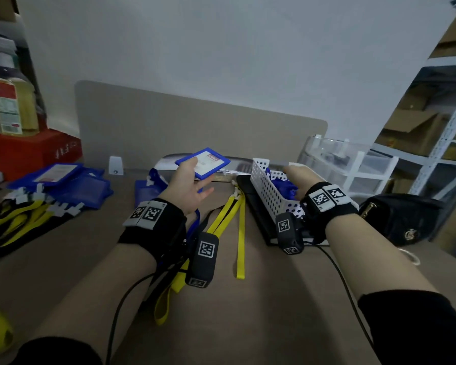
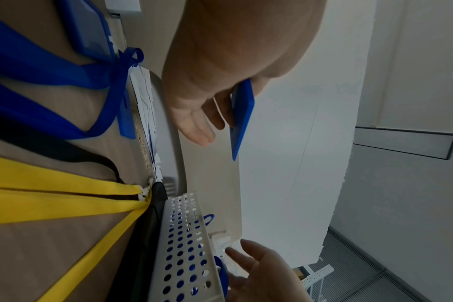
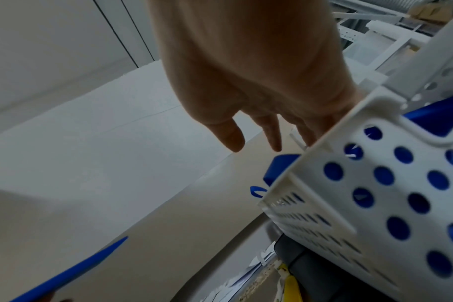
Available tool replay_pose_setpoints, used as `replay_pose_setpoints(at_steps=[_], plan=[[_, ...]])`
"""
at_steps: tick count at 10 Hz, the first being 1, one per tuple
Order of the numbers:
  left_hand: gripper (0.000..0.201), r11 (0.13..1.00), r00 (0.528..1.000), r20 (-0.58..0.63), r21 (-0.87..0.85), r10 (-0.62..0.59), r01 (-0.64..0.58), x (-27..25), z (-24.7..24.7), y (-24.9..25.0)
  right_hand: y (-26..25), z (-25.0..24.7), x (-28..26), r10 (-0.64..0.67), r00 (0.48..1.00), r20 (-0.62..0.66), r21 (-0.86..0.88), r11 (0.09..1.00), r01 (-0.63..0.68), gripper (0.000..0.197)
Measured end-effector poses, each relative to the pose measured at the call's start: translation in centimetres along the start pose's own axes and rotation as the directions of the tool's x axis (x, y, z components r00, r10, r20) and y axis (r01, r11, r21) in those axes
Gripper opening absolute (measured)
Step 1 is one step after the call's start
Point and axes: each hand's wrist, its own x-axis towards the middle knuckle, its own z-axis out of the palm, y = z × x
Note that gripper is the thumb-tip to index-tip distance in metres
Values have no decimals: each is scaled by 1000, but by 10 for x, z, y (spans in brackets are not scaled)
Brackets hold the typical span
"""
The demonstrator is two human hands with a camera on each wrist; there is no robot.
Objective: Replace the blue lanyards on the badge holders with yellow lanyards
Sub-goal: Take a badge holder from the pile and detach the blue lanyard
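Note:
My left hand [image 1: 195, 180] is raised above the table and pinches a blue badge holder [image 1: 203, 162] by its corner, thumb on top, the other fingers spread below. No lanyard hangs from it; the left wrist view shows the holder [image 2: 242, 120] edge-on. My right hand [image 1: 291, 171] hovers with relaxed fingers [image 3: 272, 132] over the far end of a white perforated basket [image 1: 269, 198] that holds blue lanyards [image 1: 284, 187]. It grips nothing. Yellow lanyards [image 1: 231, 212] lie on the table between my arms. Another blue holder with a blue lanyard [image 1: 149, 187] lies by my left hand.
A pile of blue holders on yellow lanyards [image 1: 58, 185] lies at the left. A beige divider panel [image 1: 195, 122] closes the back. The basket stands on a black pad [image 1: 258, 222]. A black bag [image 1: 400, 217] and clear drawers [image 1: 353, 164] are at the right, a red box [image 1: 32, 154] far left.

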Motion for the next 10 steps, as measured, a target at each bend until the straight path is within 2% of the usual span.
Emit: replay_pose_setpoints(at_steps=[1,2,3,4,5,6,7,8,9,10], plan=[[33,1000,1000,5,1,-16,16,0,0,0,1,10,10,-38,999,15,-9,999,38,42],[33,1000,1000,-14,4,-14,14,2,-3,1,-1,28,20,-148,988,-40,-91,985,144,38],[36,1000,1000,-17,21,-18,18,6,-7,2,9,51,57,-229,973,26,-165,959,230,31],[36,999,999,-24,30,-35,36,14,-10,2,3,79,42,-256,963,85,-159,950,267,24],[32,998,999,-25,37,-47,47,25,-13,3,0,103,37,-224,955,192,-187,947,260,17],[31,995,997,-22,61,-72,73,38,-13,3,0,124,51,-178,946,270,-238,940,245,20],[27,991,994,-5,81,-107,107,51,-13,2,9,140,76,-111,961,253,-423,881,213,31],[24,988,991,-18,79,-130,131,66,-18,2,23,153,102,-8,973,230,-628,763,155,39],[18,988,989,-41,55,-143,145,79,-25,5,29,161,112,102,932,347,-800,551,237,43],[8,986,986,-57,44,-159,161,87,-31,7,37,171,133,130,898,421,-809,501,307,41]])
